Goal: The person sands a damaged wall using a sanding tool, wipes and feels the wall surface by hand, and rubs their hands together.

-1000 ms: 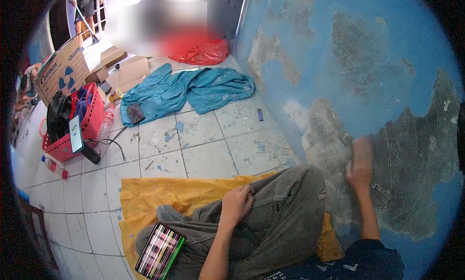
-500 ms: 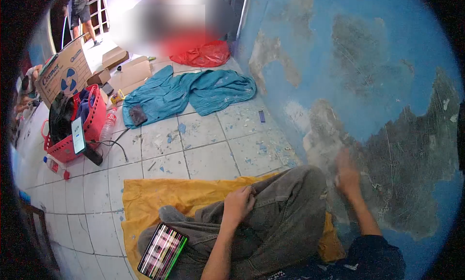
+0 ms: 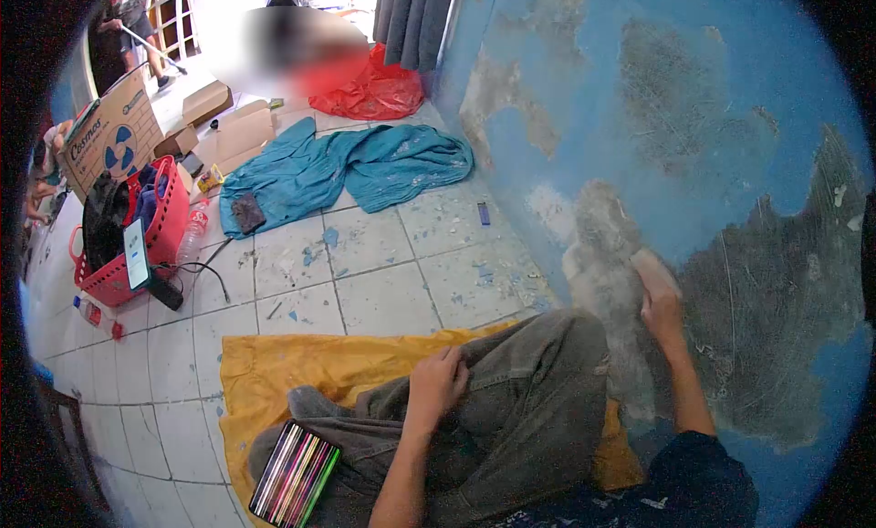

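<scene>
My right hand point(image 3: 664, 313) is up against the blue wall point(image 3: 584, 90), at a patch where the paint is gone and grey plaster point(image 3: 607, 245) shows. Its fingers are closed around a pale, dusty flat piece point(image 3: 653, 274) that looks like sandpaper, pressed to the surface. My left hand point(image 3: 438, 382) rests on my grey trouser leg point(image 3: 520, 409), fingers loosely bent and holding nothing visible. A phone point(image 3: 294, 478) with a striped screen lies on my other leg. Under my legs is a yellow cloth point(image 3: 265, 368).
Paint flakes litter the tiled floor point(image 3: 374, 295) near a blue lighter-like object point(image 3: 484, 214). Ahead lie a teal cloth point(image 3: 401, 163) and a red plastic bag point(image 3: 383, 94). At left stand a pink basket point(image 3: 123, 277), an upright phone point(image 3: 137, 254), bottles and a cardboard box point(image 3: 114, 140). People are farther back.
My right hand has shifted slightly up along the bare patch, and the pale piece shows more clearly. My left hand stays on my leg. The view has turned slightly; a person behind moved a long stick.
</scene>
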{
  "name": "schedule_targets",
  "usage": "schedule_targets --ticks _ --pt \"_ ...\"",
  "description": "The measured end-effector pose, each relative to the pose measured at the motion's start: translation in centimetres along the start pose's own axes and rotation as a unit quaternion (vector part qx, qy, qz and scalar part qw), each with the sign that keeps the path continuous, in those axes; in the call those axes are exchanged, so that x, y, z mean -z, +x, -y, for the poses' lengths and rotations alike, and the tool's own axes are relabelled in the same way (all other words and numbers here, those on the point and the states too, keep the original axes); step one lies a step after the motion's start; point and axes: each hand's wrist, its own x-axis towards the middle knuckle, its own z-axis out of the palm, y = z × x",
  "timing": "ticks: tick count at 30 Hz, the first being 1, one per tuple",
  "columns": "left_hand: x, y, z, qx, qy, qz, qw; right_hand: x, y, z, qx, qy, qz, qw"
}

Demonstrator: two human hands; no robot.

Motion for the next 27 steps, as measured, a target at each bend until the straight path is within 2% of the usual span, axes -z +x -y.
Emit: schedule_targets --ticks 1,2,3,4,5,6,7,8,10,11,12,13,14,17,18,19,20,21,22,23,24,25,27 --pt "0.1 0.0 -0.3 -0.002 -0.003 0.004 1.000 0.4 0.3 0.6 -0.011 0.034 0.005 0.999" --pt "0.5 0.3 -0.8 -0.006 -0.032 -0.035 0.999 1.8 1.4 2.7 -0.063 0.198 0.022 0.978" --pt "0.8 0.6 -1.4 -0.010 -0.061 -0.076 0.995 3.2 2.3 4.9 -0.112 0.356 0.035 0.927" --pt "1.1 0.9 -2.0 -0.011 -0.064 -0.075 0.995 4.5 2.9 7.4 -0.102 0.396 0.044 0.912" --pt "1.5 1.2 -2.5 -0.016 -0.096 -0.118 0.988 5.4 3.6 9.7 -0.088 0.436 0.054 0.894" --pt "1.8 1.3 -2.8 -0.018 -0.126 -0.161 0.979 5.5 4.2 11.1 -0.021 0.424 0.097 0.900" --pt "2.0 1.4 -2.9 -0.012 -0.123 -0.162 0.979 5.4 4.6 12.4 0.047 0.411 0.139 0.899" --pt "2.1 1.4 -3.1 -0.019 -0.139 -0.174 0.975 4.7 4.6 13.6 0.050 0.417 0.144 0.896" --pt "2.6 1.0 -2.8 -0.021 -0.151 -0.189 0.970 2.9 4.7 15.8 0.142 0.408 0.173 0.885" --pt "2.7 0.7 -2.4 0.023 -0.198 -0.107 0.974 2.2 4.8 16.6 0.146 0.411 0.175 0.883" --pt "2.7 0.6 -2.1 0.065 -0.245 -0.025 0.967 1.7 5.0 17.1 0.109 0.430 0.173 0.879" --pt "2.4 0.6 -1.7 0.068 -0.244 -0.028 0.967 1.4 5.1 17.7 0.071 0.447 0.172 0.875" --pt "1.7 0.7 -1.1 0.072 -0.300 -0.049 0.950 1.3 5.3 18.2 0.073 0.448 0.173 0.874" --pt "0.4 1.0 0.0 0.090 -0.386 -0.068 0.916 1.5 5.4 19.5 0.120 0.392 0.175 0.895" --pt "0.2 1.0 0.4 0.105 -0.416 -0.069 0.900 1.9 5.5 20.0 0.133 0.349 0.207 0.904" --pt "-0.1 0.9 0.7 0.106 -0.417 -0.070 0.900 2.2 5.6 20.6 0.146 0.305 0.238 0.910" --pt "-0.3 0.7 1.0 0.109 -0.360 -0.102 0.921 2.3 5.5 21.3 0.148 0.304 0.240 0.910" --pt "-0.6 0.5 1.5 0.112 -0.301 -0.132 0.938 2.4 5.3 22.2 0.200 0.363 0.164 0.895" --pt "-1.2 0.2 2.6 0.048 -0.199 -0.202 0.958 2.6 4.9 23.3 0.247 0.417 0.085 0.870" --pt "-2.1 0.0 3.2 0.050 -0.201 -0.201 0.957 3.2 4.2 24.8 0.291 0.497 0.100 0.811" --pt "-2.7 0.0 3.5 0.069 -0.106 -0.233 0.964 4.3 3.2 26.6 0.331 0.571 0.111 0.743" --pt "-2.4 0.2 3.1 0.085 -0.008 -0.264 0.961 5.2 2.2 28.4 0.389 0.637 0.146 0.650" --pt "-2.0 0.0 2.7 0.067 0.004 -0.264 0.962 7.1 -0.6 31.2 0.462 0.676 0.186 0.543"
